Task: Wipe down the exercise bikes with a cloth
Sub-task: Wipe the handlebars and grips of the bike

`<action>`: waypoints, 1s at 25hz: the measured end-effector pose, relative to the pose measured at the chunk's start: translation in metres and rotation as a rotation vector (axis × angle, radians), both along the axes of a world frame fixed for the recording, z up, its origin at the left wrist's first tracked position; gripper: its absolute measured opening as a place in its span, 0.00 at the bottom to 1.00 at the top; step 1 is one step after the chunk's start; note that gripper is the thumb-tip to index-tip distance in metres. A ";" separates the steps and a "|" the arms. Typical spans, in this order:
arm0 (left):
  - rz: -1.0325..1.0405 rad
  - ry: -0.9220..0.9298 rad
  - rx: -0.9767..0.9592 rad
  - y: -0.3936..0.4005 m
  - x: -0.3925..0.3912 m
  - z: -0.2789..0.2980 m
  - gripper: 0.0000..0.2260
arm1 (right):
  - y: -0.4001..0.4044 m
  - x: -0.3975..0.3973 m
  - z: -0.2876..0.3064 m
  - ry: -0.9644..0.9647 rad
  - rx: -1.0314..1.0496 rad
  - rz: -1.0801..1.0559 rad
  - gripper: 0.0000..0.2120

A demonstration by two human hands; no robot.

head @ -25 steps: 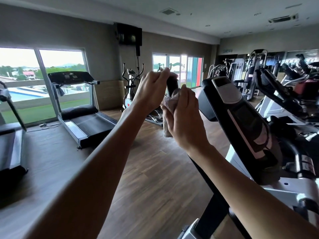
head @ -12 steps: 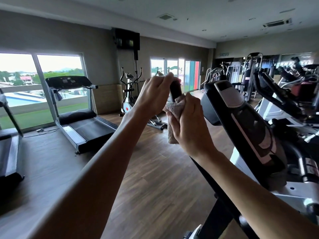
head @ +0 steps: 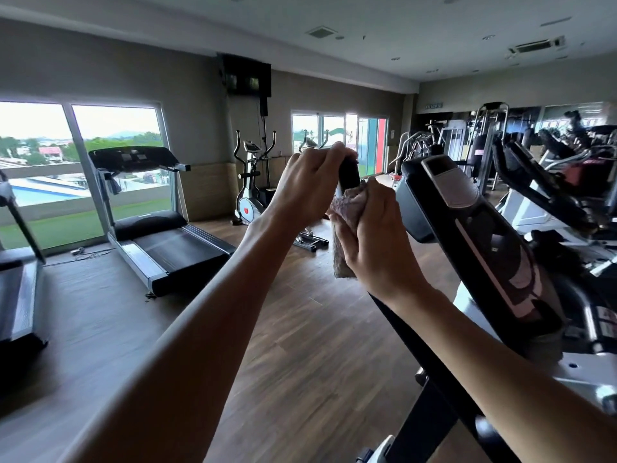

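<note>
Daylight is coming through a large window [head: 80, 168] at nine o'clock. A treadmill [head: 157, 222] is standing on dark wood flooring [head: 300, 362]. Weight machines [head: 480, 142] are crowding two o'clock.

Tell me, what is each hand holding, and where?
The left hand grips the black handlebar at its top end; the right hand holds the cloth wrapped round the bar just below.
</note>
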State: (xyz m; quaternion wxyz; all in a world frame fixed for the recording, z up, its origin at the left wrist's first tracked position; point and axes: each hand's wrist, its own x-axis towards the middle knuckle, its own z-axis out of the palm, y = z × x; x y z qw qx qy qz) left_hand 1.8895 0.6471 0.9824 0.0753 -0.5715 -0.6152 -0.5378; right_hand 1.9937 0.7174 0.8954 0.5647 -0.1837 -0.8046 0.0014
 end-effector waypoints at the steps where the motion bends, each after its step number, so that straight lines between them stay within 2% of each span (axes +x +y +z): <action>1: 0.000 0.014 -0.015 -0.001 0.001 0.001 0.21 | 0.003 -0.003 0.010 -0.018 -0.014 -0.003 0.26; 5: 0.004 0.058 -0.028 -0.006 0.002 0.002 0.23 | 0.015 -0.021 0.043 -0.012 -0.108 0.032 0.25; 9: -0.003 0.053 -0.019 -0.006 0.000 0.000 0.23 | 0.001 -0.001 0.008 0.032 -0.032 0.083 0.19; 13: -0.031 0.046 -0.010 -0.003 -0.003 0.002 0.21 | -0.001 0.014 -0.015 -0.080 -0.068 -0.019 0.25; 17: -0.039 -0.011 -0.008 -0.001 -0.005 -0.002 0.19 | 0.014 -0.018 0.031 -0.099 -0.085 -0.066 0.33; 19: -0.052 -0.032 0.000 0.000 -0.007 -0.002 0.20 | 0.015 -0.024 0.039 -0.065 -0.087 -0.038 0.33; 22: -0.054 -0.018 0.001 -0.002 -0.008 -0.002 0.22 | 0.002 -0.002 0.008 -0.029 -0.079 0.049 0.24; 25: -0.051 0.001 -0.008 -0.001 -0.009 -0.003 0.19 | -0.004 0.026 -0.027 -0.163 -0.097 0.036 0.26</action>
